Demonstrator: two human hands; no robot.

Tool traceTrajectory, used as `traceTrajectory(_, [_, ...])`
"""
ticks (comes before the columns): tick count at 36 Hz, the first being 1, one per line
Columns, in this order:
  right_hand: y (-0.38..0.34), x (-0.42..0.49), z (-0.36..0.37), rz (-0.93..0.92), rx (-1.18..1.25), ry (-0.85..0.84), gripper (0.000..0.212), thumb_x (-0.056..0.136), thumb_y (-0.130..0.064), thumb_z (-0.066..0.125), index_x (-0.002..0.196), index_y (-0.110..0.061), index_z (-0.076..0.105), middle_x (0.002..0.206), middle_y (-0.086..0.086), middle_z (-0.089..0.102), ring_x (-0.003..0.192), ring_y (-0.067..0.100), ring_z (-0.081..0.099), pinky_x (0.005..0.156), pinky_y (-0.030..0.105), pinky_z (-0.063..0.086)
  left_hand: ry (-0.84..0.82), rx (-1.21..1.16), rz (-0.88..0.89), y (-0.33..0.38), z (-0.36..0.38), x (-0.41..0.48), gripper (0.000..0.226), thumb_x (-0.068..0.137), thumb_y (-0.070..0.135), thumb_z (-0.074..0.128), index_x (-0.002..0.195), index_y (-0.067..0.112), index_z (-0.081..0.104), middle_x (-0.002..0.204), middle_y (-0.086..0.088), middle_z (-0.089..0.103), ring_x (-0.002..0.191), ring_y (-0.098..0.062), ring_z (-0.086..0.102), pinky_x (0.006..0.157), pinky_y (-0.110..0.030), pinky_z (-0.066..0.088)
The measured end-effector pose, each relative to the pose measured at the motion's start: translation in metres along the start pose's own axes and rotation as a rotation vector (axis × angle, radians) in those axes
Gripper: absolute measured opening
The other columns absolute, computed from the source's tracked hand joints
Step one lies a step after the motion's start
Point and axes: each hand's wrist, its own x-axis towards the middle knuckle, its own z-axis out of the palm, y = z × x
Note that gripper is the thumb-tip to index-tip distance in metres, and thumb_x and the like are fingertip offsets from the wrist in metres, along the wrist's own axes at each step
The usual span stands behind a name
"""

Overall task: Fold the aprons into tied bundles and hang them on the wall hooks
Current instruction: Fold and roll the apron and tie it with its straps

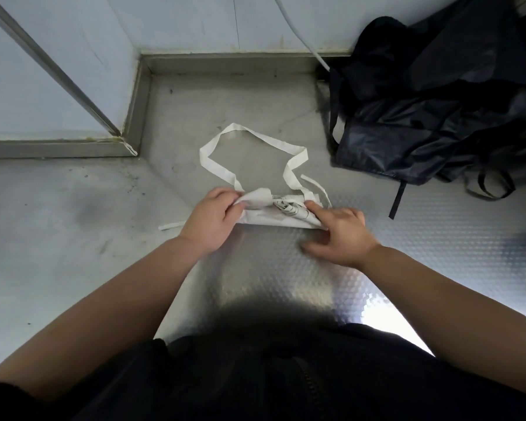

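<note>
Down on the steel counter lies the white apron, folded into a narrow bundle that runs left to right just in front of the person, and both hands are on it. The left hand has its fingers curled round the left end of the bundle and grips the cloth, which is bunched up there. The right hand is a different story: it lies spread and relaxed, forefinger stretched out and pressing on the right end of the bundle, the other fingers resting on the counter beside it, holding nothing. Dark printed lines show on the cloth between the two hands. Beyond the bundle the apron's neck loop sprawls flat on the counter in a wide, crooked ring. One tie end pokes out to the left of the left hand, and another tie curves away at the right end, near the forefinger. Well apart, at the far right against the wall, sits a heap of black aprons, with a black strap trailing towards the person across the counter
</note>
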Motion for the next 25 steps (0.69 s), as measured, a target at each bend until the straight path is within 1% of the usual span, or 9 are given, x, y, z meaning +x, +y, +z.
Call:
traceTrajectory(2, [-0.001, 0.005, -0.001, -0.033, 0.061, 0.055, 0.063, 0.083, -0.027, 0.064, 0.141, -0.024, 0.042, 0.119, 0.006, 0.063, 0.114, 0.029, 0.053, 0.100, 0.034, 0.029, -0.003, -0.059, -0.030, 0.000, -0.004, 0.008, 0.023, 0.096, 0.014, 0.050, 0.108, 0.001, 0.065, 0.111, -0.010, 0.060, 0.107, -0.022, 0.055, 0.087, -0.014, 0.031])
traceTrajectory(4, [-0.003, 0.009, -0.007, -0.036, 0.196, 0.176, 0.044, 0.084, -0.009, 0.063, 0.127, -0.015, 0.059, 0.108, 0.013, 0.069, 0.102, 0.034, 0.061, 0.085, 0.031, 0.038, -0.023, -0.090, -0.079, 0.003, -0.006, 0.014, 0.019, 0.097, 0.016, 0.048, 0.092, 0.004, 0.063, 0.097, -0.007, 0.058, 0.098, -0.021, 0.054, 0.080, -0.019, 0.033])
traceTrajectory(7, [-0.005, 0.016, -0.018, 0.077, 0.300, 0.193, 0.020, 0.089, -0.018, 0.063, 0.103, -0.005, 0.067, 0.094, 0.016, 0.069, 0.091, 0.033, 0.062, 0.065, 0.022, 0.028, -0.036, -0.148, -0.193, 0.009, -0.012, 0.018, 0.033, 0.097, 0.026, 0.048, 0.067, 0.011, 0.047, 0.070, 0.001, 0.045, 0.075, -0.019, 0.047, 0.066, -0.028, 0.030])
traceTrajectory(10, [-0.008, 0.024, -0.023, 0.236, 0.430, 0.121, 0.035, 0.088, -0.038, 0.063, 0.097, -0.004, 0.066, 0.089, 0.008, 0.068, 0.085, 0.024, 0.061, 0.067, 0.030, 0.041, -0.063, -0.327, -0.356, 0.008, -0.021, 0.016, 0.046, 0.086, 0.044, 0.061, 0.059, 0.009, 0.048, 0.054, 0.009, 0.039, 0.057, -0.011, 0.039, 0.058, -0.030, 0.029])
traceTrajectory(12, [-0.008, 0.027, -0.027, 0.279, 0.547, 0.095, 0.034, 0.087, -0.038, 0.065, 0.099, -0.006, 0.066, 0.091, 0.008, 0.069, 0.087, 0.024, 0.064, 0.075, 0.032, 0.049, -0.162, -0.414, -0.421, 0.008, -0.026, 0.012, 0.058, 0.059, 0.059, 0.073, 0.076, 0.004, 0.065, 0.066, 0.006, 0.061, 0.062, -0.012, 0.054, 0.064, -0.032, 0.044])
traceTrajectory(13, [-0.008, 0.028, -0.028, 0.287, 0.590, 0.088, 0.033, 0.087, -0.038, 0.065, 0.100, -0.008, 0.066, 0.090, 0.008, 0.069, 0.086, 0.024, 0.064, 0.076, 0.032, 0.050, -0.193, -0.428, -0.448, 0.008, -0.027, 0.011, 0.067, 0.048, 0.060, 0.075, 0.086, 0.006, 0.070, 0.081, 0.000, 0.071, 0.074, -0.015, 0.063, 0.075, -0.038, 0.051])
traceTrajectory(15, [-0.012, 0.028, -0.030, 0.309, 0.638, 0.080, 0.033, 0.087, -0.039, 0.063, 0.100, -0.009, 0.066, 0.092, 0.006, 0.069, 0.087, 0.023, 0.064, 0.080, 0.034, 0.051, -0.197, -0.442, -0.484, 0.010, -0.026, 0.010, 0.065, 0.044, 0.052, 0.081, 0.094, 0.011, 0.071, 0.099, -0.005, 0.072, 0.088, -0.017, 0.067, 0.088, -0.039, 0.052])
traceTrajectory(20, [-0.035, 0.027, -0.034, 0.304, 0.560, 0.054, 0.038, 0.091, -0.042, 0.055, 0.101, -0.006, 0.062, 0.099, 0.007, 0.067, 0.094, 0.023, 0.061, 0.082, 0.033, 0.049, 0.020, -0.443, -0.586, 0.013, -0.021, 0.006, 0.040, 0.066, 0.042, 0.080, 0.089, 0.012, 0.067, 0.088, 0.000, 0.070, 0.074, -0.011, 0.062, 0.065, -0.026, 0.046])
traceTrajectory(25, [-0.057, 0.020, -0.040, 0.257, 0.471, 0.064, 0.038, 0.092, -0.044, 0.051, 0.091, -0.006, 0.056, 0.092, 0.007, 0.062, 0.088, 0.023, 0.057, 0.073, 0.029, 0.042, 0.138, -0.191, -0.695, 0.028, -0.019, -0.004, 0.062, 0.055, 0.071, 0.070, 0.091, 0.023, 0.058, 0.084, 0.011, 0.062, 0.081, -0.013, 0.060, 0.069, -0.030, 0.049])
